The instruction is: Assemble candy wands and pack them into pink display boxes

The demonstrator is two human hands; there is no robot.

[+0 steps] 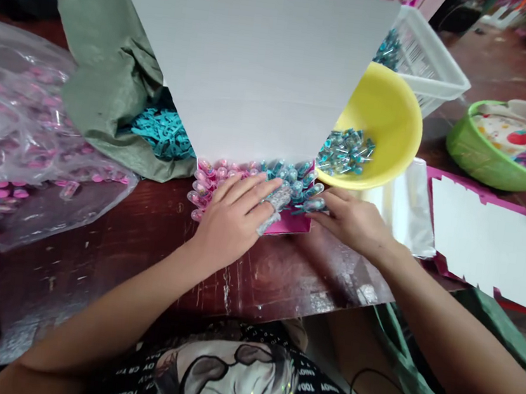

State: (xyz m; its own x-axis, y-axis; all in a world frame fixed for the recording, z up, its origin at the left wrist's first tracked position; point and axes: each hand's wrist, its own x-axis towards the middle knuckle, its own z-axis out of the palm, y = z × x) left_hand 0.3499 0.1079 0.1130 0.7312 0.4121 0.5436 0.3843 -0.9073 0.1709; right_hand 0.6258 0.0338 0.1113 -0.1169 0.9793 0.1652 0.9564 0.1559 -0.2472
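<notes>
A box with a tall white lid (260, 62) raised at the back stands on the table, and part of its pink inside (291, 222) shows at the front right. Small clear capsules with pink parts (201, 186) fill its left side. Similar ones with blue parts (289, 176) lie on the right. My left hand (237, 210) rests palm down over the middle, a crumpled grey cloth (278, 200) caught at its thumb and fingers. At the box's right edge my right hand (354, 218) pinches a blue capsule (314, 204).
Right of the lid is a yellow bowl (396, 130) of blue capsules, before a white basket (432, 64). A green bowl (478, 159) and flat white card (497, 238) lie farther right. Leftward are a grey-green sack (98, 93) of blue pieces and a clear bag (64, 211) of pink capsules.
</notes>
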